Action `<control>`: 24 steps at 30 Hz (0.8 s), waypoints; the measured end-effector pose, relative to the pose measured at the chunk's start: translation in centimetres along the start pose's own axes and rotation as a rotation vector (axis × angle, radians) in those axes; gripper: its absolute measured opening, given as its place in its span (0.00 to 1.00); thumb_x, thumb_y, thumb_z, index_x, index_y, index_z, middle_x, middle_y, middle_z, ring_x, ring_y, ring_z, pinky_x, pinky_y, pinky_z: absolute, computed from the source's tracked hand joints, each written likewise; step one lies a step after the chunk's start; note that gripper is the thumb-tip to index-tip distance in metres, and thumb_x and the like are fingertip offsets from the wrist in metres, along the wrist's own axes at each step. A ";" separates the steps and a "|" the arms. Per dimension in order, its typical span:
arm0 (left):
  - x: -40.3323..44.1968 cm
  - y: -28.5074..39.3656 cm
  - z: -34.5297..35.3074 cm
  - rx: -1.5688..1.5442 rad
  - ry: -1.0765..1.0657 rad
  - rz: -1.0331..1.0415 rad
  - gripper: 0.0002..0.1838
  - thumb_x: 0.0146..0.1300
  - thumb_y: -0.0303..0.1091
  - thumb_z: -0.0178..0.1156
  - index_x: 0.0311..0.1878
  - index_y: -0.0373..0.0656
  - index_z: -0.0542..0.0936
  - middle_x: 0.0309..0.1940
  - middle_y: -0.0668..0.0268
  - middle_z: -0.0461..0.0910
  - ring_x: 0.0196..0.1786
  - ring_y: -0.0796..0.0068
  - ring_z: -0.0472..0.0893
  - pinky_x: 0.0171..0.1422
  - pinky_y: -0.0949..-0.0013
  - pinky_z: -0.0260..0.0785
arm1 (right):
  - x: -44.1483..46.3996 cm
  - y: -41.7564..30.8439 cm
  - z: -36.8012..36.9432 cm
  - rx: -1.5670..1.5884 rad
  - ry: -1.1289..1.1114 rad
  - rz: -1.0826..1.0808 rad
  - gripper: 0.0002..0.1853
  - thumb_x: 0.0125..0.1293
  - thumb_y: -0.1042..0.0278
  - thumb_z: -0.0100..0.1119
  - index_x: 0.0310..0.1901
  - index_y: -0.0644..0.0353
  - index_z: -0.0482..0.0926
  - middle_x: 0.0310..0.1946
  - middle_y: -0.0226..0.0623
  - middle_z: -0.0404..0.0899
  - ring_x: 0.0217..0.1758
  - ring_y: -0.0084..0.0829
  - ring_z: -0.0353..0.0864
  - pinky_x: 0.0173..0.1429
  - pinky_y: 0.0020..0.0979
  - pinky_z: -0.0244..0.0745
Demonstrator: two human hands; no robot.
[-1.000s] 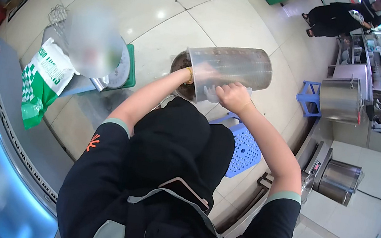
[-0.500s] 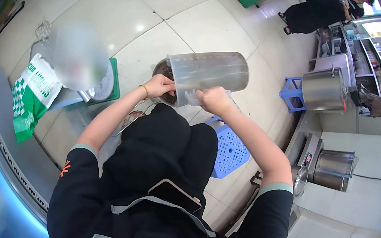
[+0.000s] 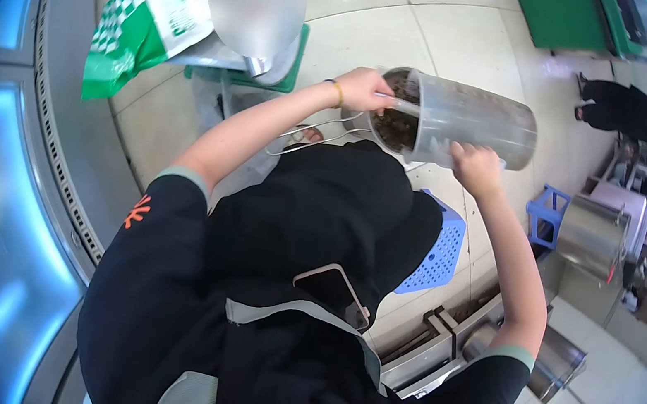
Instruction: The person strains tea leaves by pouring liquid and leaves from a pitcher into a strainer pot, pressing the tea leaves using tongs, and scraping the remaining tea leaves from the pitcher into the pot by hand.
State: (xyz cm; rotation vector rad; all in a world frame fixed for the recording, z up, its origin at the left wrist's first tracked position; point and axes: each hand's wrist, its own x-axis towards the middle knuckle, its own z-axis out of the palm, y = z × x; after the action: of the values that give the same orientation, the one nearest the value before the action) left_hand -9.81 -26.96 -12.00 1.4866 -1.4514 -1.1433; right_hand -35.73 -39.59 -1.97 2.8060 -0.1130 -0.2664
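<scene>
1. Nearest: smartphone (image 3: 333, 294) flat on the lap, on the dark clothing (image 3: 314, 209).
2. Right hand (image 3: 477, 168): grip closed round the handle (image 3: 442, 151) of the clear plastic jug, below the jug's body in view.
3. Left hand (image 3: 363, 91): at the jug's mouth, yellow band (image 3: 339, 94) on wrist. Fingers curled by a pale strip (image 3: 401, 106) running to the jug's rim; can't tell what it is or whether the grip is pinching it.
4. Plastic jug (image 3: 486, 122): tipped on its side, mouth to the left, base to the right. Walls cloudy. Can't tell if it rests on anything.
5. Round vessel right at the jug's mouth, partly hidden, dark brown loose stuff (image 3: 394, 133) showing in it. Wire handle (image 3: 326, 130) just left.
6. Change: left hand was inside the jug a second ago, then at its lower lip; now outside, higher on the mouth, pale strip showing. Right hand still on the handle. Reads as left-hand work moved from the jug's inside to its opening, right hand steadying.
7. View has swung too, so background shifts are mostly camera.
8. Blue perforated stool (image 3: 440, 251) beside the legs.
9. Green-and-white bag (image 3: 151, 30) off left.
10. Farther right: steel pot (image 3: 593, 232) near a second blue stool (image 3: 545, 216).
11. Far: co-worker in black (image 3: 633, 114), green bin (image 3: 560, 20).
</scene>
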 end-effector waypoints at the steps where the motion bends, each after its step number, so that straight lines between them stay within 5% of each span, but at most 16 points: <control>1: 0.2 -0.3 -0.2 0.014 0.003 0.001 0.17 0.60 0.44 0.56 0.42 0.41 0.83 0.25 0.66 0.83 0.28 0.76 0.80 0.37 0.73 0.70 | 0.2 0.1 0.3 -0.005 -0.014 -0.019 0.02 0.52 0.69 0.52 0.26 0.53 0.70 0.17 0.33 0.74 0.20 0.34 0.78 0.28 0.35 0.74; 15: 0.9 -0.4 -0.1 0.195 0.140 0.142 0.20 0.59 0.46 0.59 0.44 0.38 0.81 0.29 0.50 0.80 0.31 0.55 0.80 0.38 0.65 0.71 | 1.0 1.0 0.4 -0.064 -0.055 0.003 0.02 0.52 0.70 0.52 0.26 0.53 0.69 0.17 0.32 0.74 0.20 0.33 0.79 0.27 0.33 0.73; 21: 2.9 -2.1 3.7 -0.045 0.361 0.379 0.18 0.61 0.40 0.58 0.51 0.41 0.78 0.36 0.51 0.81 0.36 0.63 0.83 0.42 0.69 0.72 | 0.9 0.0 0.3 -0.144 -0.083 -0.112 0.03 0.51 0.69 0.52 0.25 0.52 0.69 0.17 0.29 0.74 0.20 0.29 0.78 0.26 0.31 0.71; 24: 4.8 -2.9 6.6 -0.160 0.382 0.271 0.17 0.62 0.39 0.58 0.52 0.44 0.78 0.40 0.53 0.81 0.40 0.66 0.83 0.45 0.70 0.72 | 1.2 -1.1 0.3 -0.181 -0.090 -0.158 0.03 0.51 0.68 0.53 0.24 0.52 0.69 0.17 0.28 0.74 0.20 0.28 0.78 0.25 0.30 0.69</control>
State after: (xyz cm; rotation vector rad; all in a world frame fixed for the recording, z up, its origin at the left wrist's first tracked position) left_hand -15.30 -31.07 -17.31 1.2681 -1.2206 -0.7432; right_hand -34.52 -38.80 -2.80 2.6262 0.1076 -0.4185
